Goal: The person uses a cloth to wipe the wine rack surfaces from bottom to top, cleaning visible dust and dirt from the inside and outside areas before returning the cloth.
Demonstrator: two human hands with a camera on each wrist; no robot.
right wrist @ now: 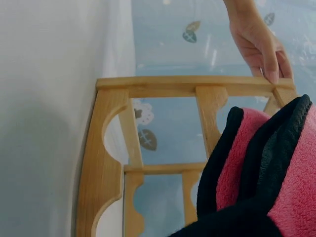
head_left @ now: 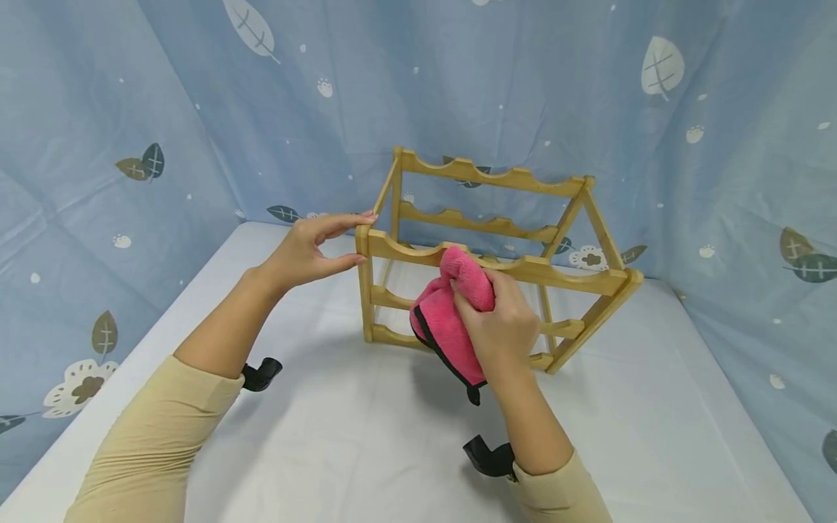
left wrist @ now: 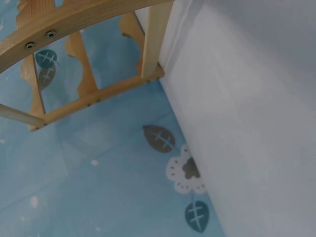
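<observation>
Cloth in right hand, gripped at top front rail of rack; pinched corner with left hand; looked mid-wipe, couldn't tell done from remaining.

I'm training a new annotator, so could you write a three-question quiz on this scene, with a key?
1. Which hand holds the pink cloth?
2. True or false: the pink cloth is edged in white.
3. Fill in the blank: in the head view, the left hand touches the ____ end of the wooden rack.

Key:
1. The right hand.
2. False; it is edged in black.
3. Left.
</observation>
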